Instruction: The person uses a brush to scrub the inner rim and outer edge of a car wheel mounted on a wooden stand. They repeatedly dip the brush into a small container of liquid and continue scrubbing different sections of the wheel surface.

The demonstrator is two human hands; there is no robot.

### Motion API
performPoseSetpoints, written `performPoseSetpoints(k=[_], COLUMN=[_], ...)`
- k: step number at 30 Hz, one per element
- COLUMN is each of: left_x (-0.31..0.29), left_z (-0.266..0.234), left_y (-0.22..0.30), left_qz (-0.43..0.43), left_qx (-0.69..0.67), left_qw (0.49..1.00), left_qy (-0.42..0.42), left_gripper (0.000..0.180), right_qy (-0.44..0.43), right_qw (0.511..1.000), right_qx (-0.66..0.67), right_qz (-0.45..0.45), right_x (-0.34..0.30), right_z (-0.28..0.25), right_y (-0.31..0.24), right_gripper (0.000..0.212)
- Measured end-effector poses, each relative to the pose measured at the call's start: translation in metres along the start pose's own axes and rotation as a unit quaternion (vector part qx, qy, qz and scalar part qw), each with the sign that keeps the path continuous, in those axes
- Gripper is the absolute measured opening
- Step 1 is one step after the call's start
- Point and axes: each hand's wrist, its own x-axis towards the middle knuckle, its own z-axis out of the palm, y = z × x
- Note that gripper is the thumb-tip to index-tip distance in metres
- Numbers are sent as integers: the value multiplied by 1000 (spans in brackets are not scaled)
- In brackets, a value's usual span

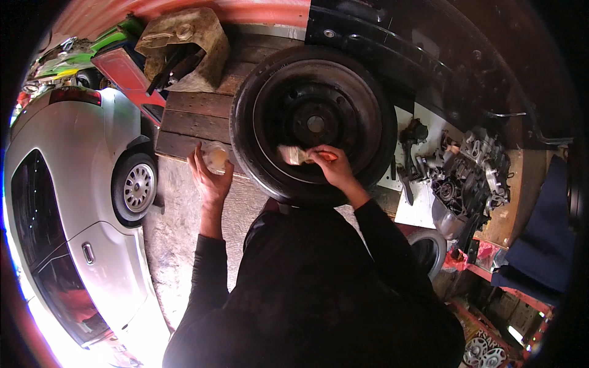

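A black tyre [245, 116] on a dark steel wheel rim [334, 80] lies flat in front of me, on a wooden plank bench. My right hand [336, 167] is closed round the orange handle of a paintbrush [294, 155]. The brush's pale head points left, over the near inner side of the rim; whether the bristles touch it I cannot tell. To the left of the tyre, my left hand [210, 178] is wrapped round a small clear cup [215, 157] with something pale yellowish in it.
The plank bench [196, 126] carries a cut-open, dirty container [208, 37] with dark tools inside. A silver car [101, 202] stands at left. At right, metal engine parts [469, 178] lie on a white board [414, 211], with another tyre [435, 242] below. A dark panel [392, 43] rises behind.
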Motion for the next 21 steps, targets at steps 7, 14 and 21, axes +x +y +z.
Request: performPoseSetpoints(k=[7, 14, 21], left_x=[8, 23, 22], left_z=[53, 92, 104], left_y=[-90, -133, -163], left_qz=[-74, -118, -112], left_qx=[80, 110, 106], left_qw=[994, 985, 983], left_qy=[-29, -62, -98], left_gripper=[76, 82, 83], right_qy=[26, -36, -32], right_qw=[990, 995, 948], right_qx=[-134, -65, -277], right_qz=[30, 70, 151], right_x=[13, 32, 16], right_z=[-45, -4, -70], right_y=[-10, 2, -49], right_gripper=[23, 26, 31])
